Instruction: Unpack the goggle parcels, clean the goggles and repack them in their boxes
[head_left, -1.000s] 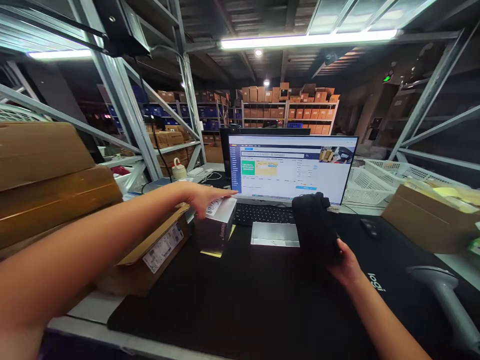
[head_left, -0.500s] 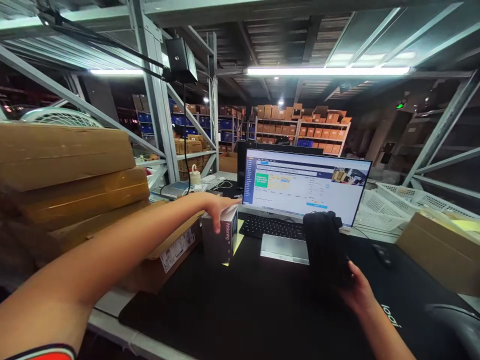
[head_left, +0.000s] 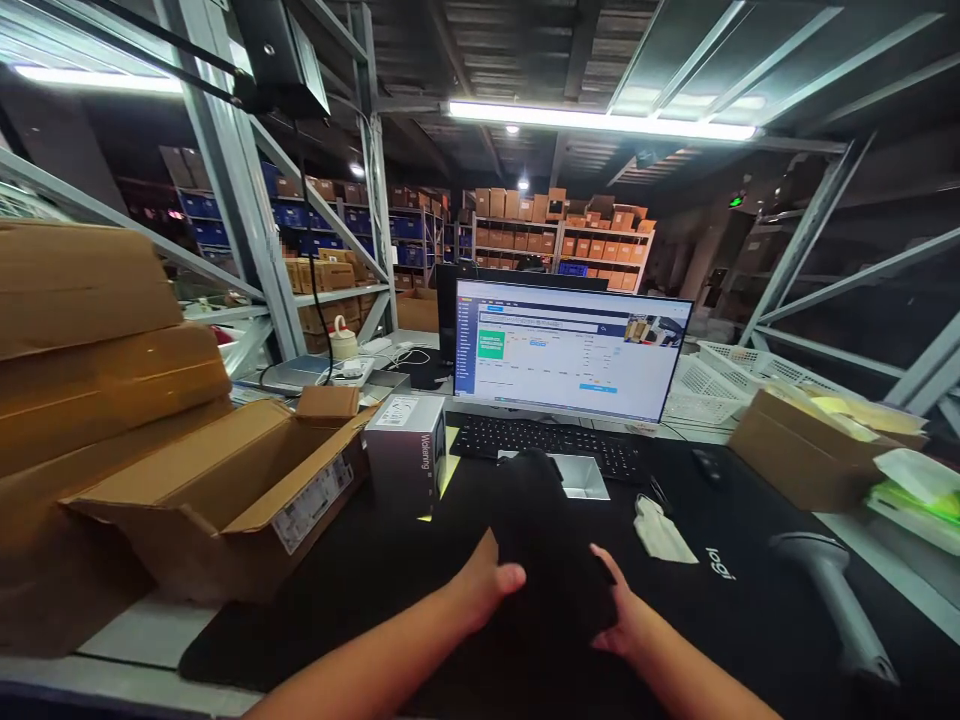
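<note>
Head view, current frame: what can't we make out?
Head view, all:
Black item: lower outline lost against the black desk mat; exact kind unclear.
Left hand: most fingers hidden behind the black item.
Monitor: most text too small.
Shipping label on the open carton: print too small.
Stacked cartons: cut off by left edge.

"logi" on blk desk mat (head_left: 750,615) — "W…", rest unclear, on grey box (head_left: 405,455) — monitor (head_left: 559,350) txt too small.
</note>
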